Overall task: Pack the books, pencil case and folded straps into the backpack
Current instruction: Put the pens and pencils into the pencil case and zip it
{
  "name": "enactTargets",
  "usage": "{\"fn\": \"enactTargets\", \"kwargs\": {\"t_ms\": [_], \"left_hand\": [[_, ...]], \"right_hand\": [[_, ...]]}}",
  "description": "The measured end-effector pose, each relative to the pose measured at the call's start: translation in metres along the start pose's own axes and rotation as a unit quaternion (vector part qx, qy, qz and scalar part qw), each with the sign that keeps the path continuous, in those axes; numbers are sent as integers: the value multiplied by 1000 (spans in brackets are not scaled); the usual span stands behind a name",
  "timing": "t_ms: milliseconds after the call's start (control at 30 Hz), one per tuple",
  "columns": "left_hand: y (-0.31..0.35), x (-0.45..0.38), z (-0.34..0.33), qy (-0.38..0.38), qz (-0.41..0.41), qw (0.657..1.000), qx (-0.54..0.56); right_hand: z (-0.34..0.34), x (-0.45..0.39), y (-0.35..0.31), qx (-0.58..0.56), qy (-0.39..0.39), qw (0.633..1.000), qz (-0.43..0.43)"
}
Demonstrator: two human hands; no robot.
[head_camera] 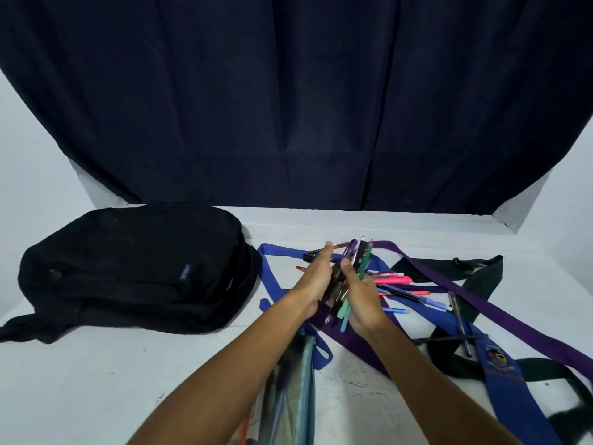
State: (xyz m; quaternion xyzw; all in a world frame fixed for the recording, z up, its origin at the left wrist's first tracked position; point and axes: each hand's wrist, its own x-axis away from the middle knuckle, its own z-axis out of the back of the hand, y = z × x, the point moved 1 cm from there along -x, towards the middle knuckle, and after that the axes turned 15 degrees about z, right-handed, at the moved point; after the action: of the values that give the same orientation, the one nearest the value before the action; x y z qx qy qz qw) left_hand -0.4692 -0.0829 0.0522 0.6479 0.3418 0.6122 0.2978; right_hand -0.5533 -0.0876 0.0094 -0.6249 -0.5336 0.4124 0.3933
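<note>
A black backpack (134, 268) lies flat at the left of the white table, and it looks closed. In the middle, a bunch of pens (353, 271) stands between my two hands. My left hand (316, 281) presses its straight fingers against the left side of the bunch. My right hand (361, 300) curls its fingers round it from the right. A shiny translucent pencil case (288, 396) lies under my left forearm near the front edge. Blue (500, 380), purple (481, 300) and black (481, 271) straps sprawl unfolded at the right.
More loose pens (401, 289) lie on the straps right of my hands, and two dark ones (460, 322) are crossed further right. A dark curtain (288, 107) hangs behind the table. No books are visible.
</note>
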Motion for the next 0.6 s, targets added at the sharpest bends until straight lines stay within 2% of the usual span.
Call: {"fn": "enactTargets", "kwargs": {"t_ms": [100, 200, 300, 400, 600], "left_hand": [[-13, 0, 4, 24, 21, 994, 104], [-32, -4, -3, -28, 75, 974, 214], [-37, -3, -14, -72, 78, 946, 305], [-33, -6, -22, -75, 62, 940, 326], [-24, 0, -20, 7, 64, 957, 281]], "right_hand": [[3, -6, -13, -104, 32, 994, -18], [1, -5, -27, -123, 47, 991, 6], [-7, 1, -34, -122, 42, 991, 28], [-12, 6, -35, -133, 47, 990, 24], [-12, 8, -32, -70, 35, 997, 17]]}}
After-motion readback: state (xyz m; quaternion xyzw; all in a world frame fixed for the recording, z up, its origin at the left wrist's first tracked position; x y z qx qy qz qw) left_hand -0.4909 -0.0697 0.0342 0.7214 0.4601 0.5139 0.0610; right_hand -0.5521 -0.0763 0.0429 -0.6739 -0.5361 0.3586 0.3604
